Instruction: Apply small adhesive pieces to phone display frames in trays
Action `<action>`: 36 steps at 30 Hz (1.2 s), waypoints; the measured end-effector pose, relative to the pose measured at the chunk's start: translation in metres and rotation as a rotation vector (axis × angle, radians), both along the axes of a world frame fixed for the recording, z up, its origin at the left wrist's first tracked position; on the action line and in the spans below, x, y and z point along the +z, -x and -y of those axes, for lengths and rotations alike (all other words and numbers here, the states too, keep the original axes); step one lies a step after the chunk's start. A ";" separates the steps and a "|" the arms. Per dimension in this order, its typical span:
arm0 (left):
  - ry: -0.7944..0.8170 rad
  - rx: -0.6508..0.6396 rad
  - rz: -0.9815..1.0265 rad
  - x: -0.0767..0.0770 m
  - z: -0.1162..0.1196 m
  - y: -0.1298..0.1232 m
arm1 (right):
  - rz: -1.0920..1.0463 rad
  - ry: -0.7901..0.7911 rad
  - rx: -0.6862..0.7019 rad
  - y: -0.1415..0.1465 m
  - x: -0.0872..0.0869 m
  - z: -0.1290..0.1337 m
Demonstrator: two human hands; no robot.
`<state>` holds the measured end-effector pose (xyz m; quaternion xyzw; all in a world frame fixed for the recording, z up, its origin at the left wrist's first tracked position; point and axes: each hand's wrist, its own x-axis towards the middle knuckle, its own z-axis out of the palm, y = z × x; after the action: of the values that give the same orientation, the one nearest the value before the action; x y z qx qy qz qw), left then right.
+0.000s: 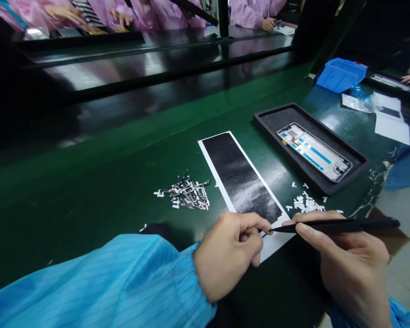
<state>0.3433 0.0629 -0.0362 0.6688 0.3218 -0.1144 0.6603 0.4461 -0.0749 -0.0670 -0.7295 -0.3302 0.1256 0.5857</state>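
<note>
My left hand [230,250] is closed, thumb and forefinger pinched on a small dark piece too small to name, over the lower end of a white sheet [276,243]. Black tweezers [345,225] lie in my closed right hand [355,264], their tip touching the piece at my left fingertips. On the sheet is a long black panel of fine strips [241,175]. To its left sits a pile of small metallic strips [190,192]. Small white bits [306,202] lie scattered beyond my right hand.
A black tray [273,130] at the right holds an open phone frame [316,152]. Behind it stand a blue bin [341,75] and white papers [391,120]. People in pink sleeves work across the bench; another person's hand shows at the right edge.
</note>
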 end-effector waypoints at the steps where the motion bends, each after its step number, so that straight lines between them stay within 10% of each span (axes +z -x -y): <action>1: 0.002 0.000 0.004 0.000 0.000 0.000 | -0.005 0.000 -0.002 0.000 0.000 0.000; 22: -0.037 0.092 0.181 0.004 -0.005 0.000 | -0.171 -0.238 -0.226 -0.001 -0.004 -0.002; 36: 0.161 0.484 0.458 0.036 0.017 0.030 | 0.014 -0.232 0.320 0.034 0.010 -0.007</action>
<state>0.3130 0.0462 -0.0007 0.5273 0.3043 0.1737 0.7740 0.4123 -0.0678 -0.0574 -0.5963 -0.4581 0.1732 0.6361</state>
